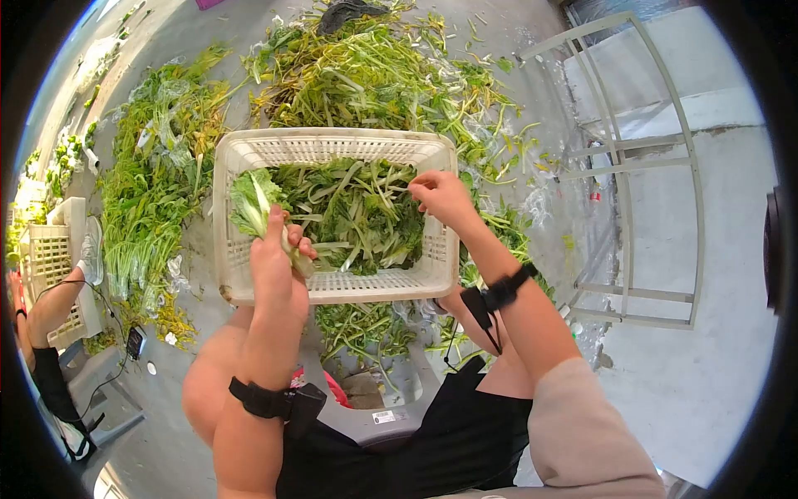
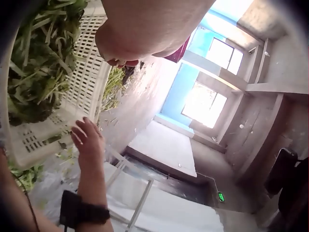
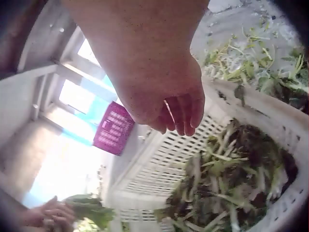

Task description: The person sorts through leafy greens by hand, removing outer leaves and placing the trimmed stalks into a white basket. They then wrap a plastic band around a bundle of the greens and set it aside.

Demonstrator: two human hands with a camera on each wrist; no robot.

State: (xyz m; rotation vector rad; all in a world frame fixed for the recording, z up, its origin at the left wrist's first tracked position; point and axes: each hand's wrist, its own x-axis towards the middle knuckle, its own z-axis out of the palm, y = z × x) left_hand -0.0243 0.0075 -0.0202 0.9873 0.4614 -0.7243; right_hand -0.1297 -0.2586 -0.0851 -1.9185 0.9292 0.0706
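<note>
My left hand [image 1: 277, 259] grips a head of leafy greens [image 1: 249, 202] by its pale stalk end, thumb along the white rib, above the left side of a white plastic crate [image 1: 332, 134]. Inside the crate lies a heap of loose leaves and stems [image 1: 366, 208]. Over the crate's right side hovers my right hand [image 1: 445, 200], its fingers loosely bent with nothing seen between them. The left wrist view shows that right hand [image 2: 90, 140] with fingers apart beside the crate wall. In the right wrist view the leafy head [image 3: 91, 209] juts from the left hand [image 3: 50, 216].
Piles of discarded greens [image 1: 357, 75] cover the floor behind the crate, and more trimmings [image 1: 145, 200] lie to the left. A metal frame [image 1: 694, 208] stands at right. Another person's leg [image 1: 58, 303] shows at far left beside a second crate [image 1: 50, 249].
</note>
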